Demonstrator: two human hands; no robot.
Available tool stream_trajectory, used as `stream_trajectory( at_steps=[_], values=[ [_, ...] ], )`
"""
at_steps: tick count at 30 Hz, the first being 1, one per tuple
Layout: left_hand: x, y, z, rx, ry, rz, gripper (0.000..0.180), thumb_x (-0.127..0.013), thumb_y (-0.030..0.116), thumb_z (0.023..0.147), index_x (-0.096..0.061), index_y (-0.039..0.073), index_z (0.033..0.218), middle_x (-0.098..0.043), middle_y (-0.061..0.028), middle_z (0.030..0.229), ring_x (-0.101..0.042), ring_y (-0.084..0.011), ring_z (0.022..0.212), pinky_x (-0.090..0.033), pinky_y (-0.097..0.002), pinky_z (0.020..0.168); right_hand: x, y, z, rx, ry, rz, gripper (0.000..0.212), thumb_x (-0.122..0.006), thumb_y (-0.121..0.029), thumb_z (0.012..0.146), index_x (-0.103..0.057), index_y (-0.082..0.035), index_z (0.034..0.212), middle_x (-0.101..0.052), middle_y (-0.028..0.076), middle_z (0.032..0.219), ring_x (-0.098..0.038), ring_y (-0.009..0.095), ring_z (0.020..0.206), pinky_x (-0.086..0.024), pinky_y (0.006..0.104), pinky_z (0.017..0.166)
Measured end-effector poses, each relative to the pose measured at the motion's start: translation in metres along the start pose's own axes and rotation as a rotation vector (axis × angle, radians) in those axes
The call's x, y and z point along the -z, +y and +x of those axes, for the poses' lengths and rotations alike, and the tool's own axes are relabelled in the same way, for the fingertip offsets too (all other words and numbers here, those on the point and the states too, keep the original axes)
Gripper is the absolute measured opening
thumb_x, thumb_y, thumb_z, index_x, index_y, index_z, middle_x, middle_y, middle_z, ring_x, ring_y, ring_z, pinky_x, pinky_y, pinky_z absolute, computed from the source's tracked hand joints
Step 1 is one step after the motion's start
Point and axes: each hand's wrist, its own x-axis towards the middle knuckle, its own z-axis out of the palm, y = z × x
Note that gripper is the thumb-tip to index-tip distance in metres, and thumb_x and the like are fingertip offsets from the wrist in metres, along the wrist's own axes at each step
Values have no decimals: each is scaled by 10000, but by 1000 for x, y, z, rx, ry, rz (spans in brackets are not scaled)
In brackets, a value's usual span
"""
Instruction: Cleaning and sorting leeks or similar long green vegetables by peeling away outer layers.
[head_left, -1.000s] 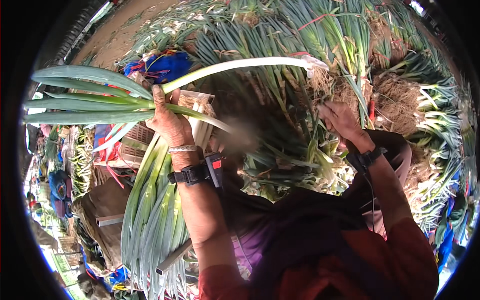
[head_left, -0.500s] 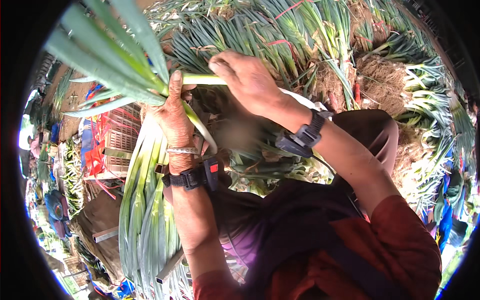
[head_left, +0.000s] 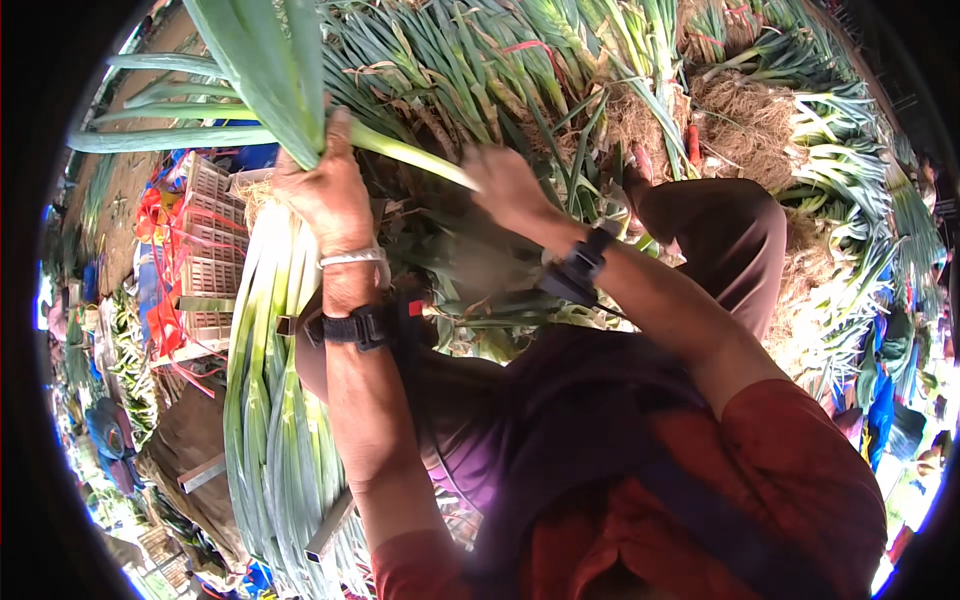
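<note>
My left hand (head_left: 322,195) is closed around a long green onion (head_left: 415,157), just where its pale stalk meets the broad green leaves (head_left: 258,75). These leaves fan out up and to the left. At the other end of the stalk is my right hand (head_left: 512,192), its fingers curled on it and blurred by motion. The white root end is hidden behind that hand. Below my left hand lies a bundle of green onions (head_left: 285,400), white ends up and leaves hanging down beside my left forearm.
Rows of tied green onions (head_left: 450,80) lie ahead, with tangled brown roots (head_left: 745,125) at the right. Left of the bundle stands a pale plastic crate (head_left: 212,250) with red ribbons (head_left: 165,215). Metal bars (head_left: 330,525) stick out beside the bundle. My bent knee (head_left: 730,225) is at the right.
My left hand has moved slightly up and left, and the leaves have swung with it. The right hand has shifted right and down along the stalk. The pale strand hanging by my left wrist is gone.
</note>
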Motion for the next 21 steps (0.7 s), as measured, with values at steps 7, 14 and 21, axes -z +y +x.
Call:
stream_trajectory(
  at_steps=[7, 14, 21],
  values=[
    [15, 14, 16, 58, 119, 35, 218, -673, -18, 818, -662, -20, 1036, -678, -81, 925, -580, -85, 646, -474, -203, 545, 51, 74, -132, -371, -367, -44, 173, -508, -166, 872, -538, -5, 816, -578, 226, 793, -567, 400, 775, -437, 457, 666],
    [15, 3, 20, 60, 165, 44, 249, -699, 16, 811, -657, -24, 1053, -688, -85, 891, -629, -113, 674, -491, -210, 525, 88, 122, -95, -469, -135, -56, 174, -565, -199, 878, -611, -31, 888, -610, 162, 826, -583, 340, 712, -419, 422, 777],
    [14, -1, 22, 71, 191, 97, 288, -707, 25, 804, -647, -42, 1078, -687, -87, 978, -625, -105, 699, -477, -205, 562, 90, 46, -56, -47, -124, -81, 305, -632, -253, 880, -557, -83, 1122, -637, 82, 884, -668, 239, 705, -491, 325, 574]
  ],
)
